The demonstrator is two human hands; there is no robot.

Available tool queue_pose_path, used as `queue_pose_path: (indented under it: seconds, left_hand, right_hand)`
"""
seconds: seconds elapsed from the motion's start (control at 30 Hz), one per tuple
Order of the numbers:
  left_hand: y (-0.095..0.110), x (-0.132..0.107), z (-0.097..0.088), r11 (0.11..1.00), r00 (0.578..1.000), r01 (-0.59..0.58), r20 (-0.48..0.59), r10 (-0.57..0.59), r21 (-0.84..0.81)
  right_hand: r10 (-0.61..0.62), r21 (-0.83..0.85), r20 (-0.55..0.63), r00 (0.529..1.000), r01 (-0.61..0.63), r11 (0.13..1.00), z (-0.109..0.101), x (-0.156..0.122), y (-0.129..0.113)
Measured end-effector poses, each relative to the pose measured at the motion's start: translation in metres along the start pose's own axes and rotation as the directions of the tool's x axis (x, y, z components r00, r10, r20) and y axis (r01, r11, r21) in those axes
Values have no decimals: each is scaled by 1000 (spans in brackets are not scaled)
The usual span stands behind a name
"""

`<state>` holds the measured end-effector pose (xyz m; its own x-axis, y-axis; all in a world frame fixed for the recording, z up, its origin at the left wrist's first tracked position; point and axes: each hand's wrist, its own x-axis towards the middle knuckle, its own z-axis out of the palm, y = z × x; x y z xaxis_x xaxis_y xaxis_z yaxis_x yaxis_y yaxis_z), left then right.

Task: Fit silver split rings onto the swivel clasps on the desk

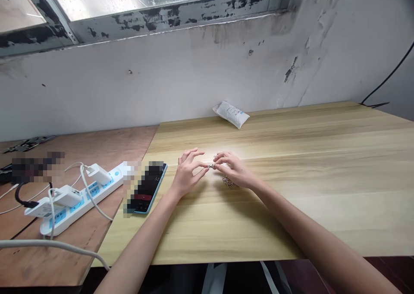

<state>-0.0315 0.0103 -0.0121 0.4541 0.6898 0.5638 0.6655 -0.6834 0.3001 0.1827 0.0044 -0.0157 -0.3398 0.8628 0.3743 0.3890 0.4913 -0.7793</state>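
Left hand and right hand are held palms-down above a pale wood-grain tabletop, fingertips meeting at centre. A small metal fitting, possibly a clasp (too small to confirm), sits between them. Both hands are pinching it: left thumb and index tip from one side, right thumb and index tip from the other. The remaining left fingers are raised and loosely spread; the remaining right fingers are curled.

A crumpled tan-and-silver bundle, detail unclear, lies just below the right hand's fingers. Further ahead, a white sealed packet leans against the wall. Left of the hands, a phone in a blue case lies on the board edge. Beyond it, on an adjoining plywood table, is a white power strip with chargers plugged in.
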Motion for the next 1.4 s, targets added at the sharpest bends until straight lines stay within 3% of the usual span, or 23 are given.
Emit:
queue_pose_path:
  seconds: [0.2,0.3,0.4,0.53,0.6,0.73,0.87,0.97,1.07,1.4]
  left_hand:
    - [-2,2,-1,967,989,118,-57,-134,-226]
    - [-4,3,-2,953,984,145,-60,-166,-266]
    - [-2,2,-1,984,995,81,-44,-89,-159]
    - [5,2,3,991,995,-99,22,97,88]
    - [3,4,2,984,993,-117,40,112,131]
    - [-23,1,-18,987,992,126,19,-128,96]
    - [-46,-14,-40,951,943,307,125,-310,45]
    - [-47,-25,-44,949,925,294,217,-311,111]
    - [-42,-27,-38,955,932,253,228,-283,154]
    - [-30,-6,-22,958,934,206,252,-253,197]
  right_hand:
    - [2,27,12,1000,-2,1000,0,-1,-1]
    - [-25,3,31,999,25,1000,0,-1,0]
    - [-50,-83,1,999,50,995,1,-1,2]
    - [-100,-237,-69,993,81,968,4,1,4]
    - [-94,-283,-86,992,66,957,5,2,7]
    - [-45,-383,-71,996,14,924,3,2,18]
    - [-67,-464,-67,995,28,885,-3,2,27]
    - [-32,-503,-76,997,-11,864,-12,0,26]
    - [15,-534,9,1000,-8,845,-23,-7,19]
    - [125,-681,102,987,-23,732,-50,-50,-2]
